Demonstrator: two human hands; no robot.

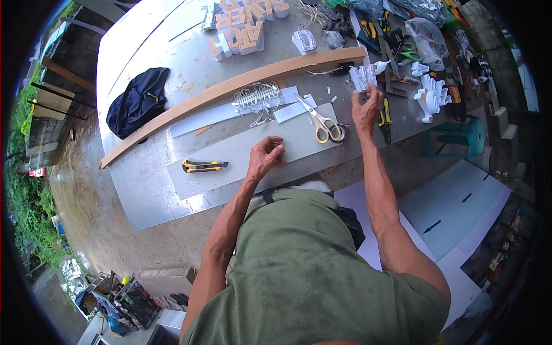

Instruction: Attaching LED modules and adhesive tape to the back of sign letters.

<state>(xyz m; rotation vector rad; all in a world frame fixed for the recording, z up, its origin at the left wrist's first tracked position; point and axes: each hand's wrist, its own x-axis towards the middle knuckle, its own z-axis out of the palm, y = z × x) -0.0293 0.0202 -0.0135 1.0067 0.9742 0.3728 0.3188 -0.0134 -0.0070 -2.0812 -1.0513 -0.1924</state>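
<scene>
Metal table (149, 190): right hand (366, 109) grip pinches white strip (362, 77).

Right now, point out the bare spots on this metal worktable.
Free: grey sheet between yellow-black utility knife and left hand; table's far-left corner beyond the dark cloth. Crowded: right end around the right hand, scissors, tools.

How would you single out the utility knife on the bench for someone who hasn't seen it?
Start at the long curved wooden strip crossing the metal worktable. Below it lies a flat grey sheet; the utility knife sits on that sheet's left end, well left of the left hand. It alone there is yellow and black; the scissors further right have pale handles.
</scene>
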